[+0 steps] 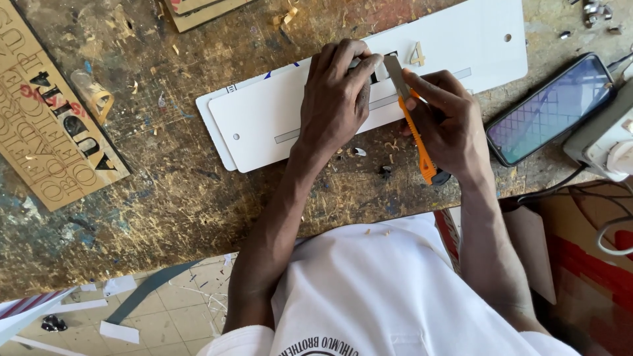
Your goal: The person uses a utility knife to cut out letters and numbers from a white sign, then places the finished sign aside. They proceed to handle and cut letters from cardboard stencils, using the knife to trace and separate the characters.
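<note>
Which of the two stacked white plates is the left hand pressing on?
The left hand presses the upper long white rectangular plate; the lower white plate only peeks out along the upper plate's left and top edges.

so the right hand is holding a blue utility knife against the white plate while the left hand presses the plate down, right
Not quite: the utility knife is orange, not blue. The head view shows the right hand holding it with the blade against the white plate, while the left hand presses the plate down on the worn wooden table.
</note>
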